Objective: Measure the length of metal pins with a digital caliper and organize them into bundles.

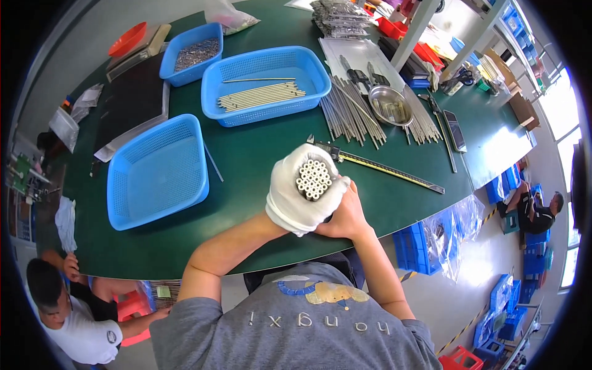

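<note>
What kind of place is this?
Probably a factory workshop: there's a big green worktable, a long metal caliper, and a bundle of pale hollow tubes in the person's white-gloved left hand.

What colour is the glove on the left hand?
The glove is white, seen best in the head view.

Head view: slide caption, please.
Gloved left hand grips bundled tubes, ends toward the camera, bare right hand beside it.

Workshop with caliper (388, 170), tubes (314, 179), baskets (157, 176)
</note>
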Motion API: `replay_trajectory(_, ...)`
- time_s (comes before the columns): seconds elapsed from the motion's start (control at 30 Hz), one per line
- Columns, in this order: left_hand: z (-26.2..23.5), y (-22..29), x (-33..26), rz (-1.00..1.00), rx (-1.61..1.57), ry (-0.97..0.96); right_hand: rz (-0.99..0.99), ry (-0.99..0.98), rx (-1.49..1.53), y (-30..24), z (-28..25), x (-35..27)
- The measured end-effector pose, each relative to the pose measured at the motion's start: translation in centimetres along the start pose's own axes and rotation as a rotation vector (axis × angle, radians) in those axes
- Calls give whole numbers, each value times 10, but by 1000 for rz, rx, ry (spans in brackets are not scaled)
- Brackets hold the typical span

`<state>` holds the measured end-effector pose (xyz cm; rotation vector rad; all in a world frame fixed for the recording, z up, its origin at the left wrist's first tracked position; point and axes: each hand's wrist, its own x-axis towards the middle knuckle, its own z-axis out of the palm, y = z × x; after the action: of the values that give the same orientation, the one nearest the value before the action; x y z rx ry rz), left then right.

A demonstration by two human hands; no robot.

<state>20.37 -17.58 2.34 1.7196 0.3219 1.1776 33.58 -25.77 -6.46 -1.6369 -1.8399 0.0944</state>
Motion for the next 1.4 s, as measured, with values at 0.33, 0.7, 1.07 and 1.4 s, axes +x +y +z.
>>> replay_trajectory(0.33,8,-7,-3,-96,-10,-51,27,26,-123,-1,10,-1)
replay_trajectory(0.7,31,-1,-7,-117,-22,-65,80,144,-134,-2,18,-2)
replay_trajectory(1.07,30,-12,-4,-124,22,-75,156,115,-196,-6,19,-1)
replay_trajectory(1.4,24,-9,-8,-74,23,-101,163,100,-228,-6,23,-4)
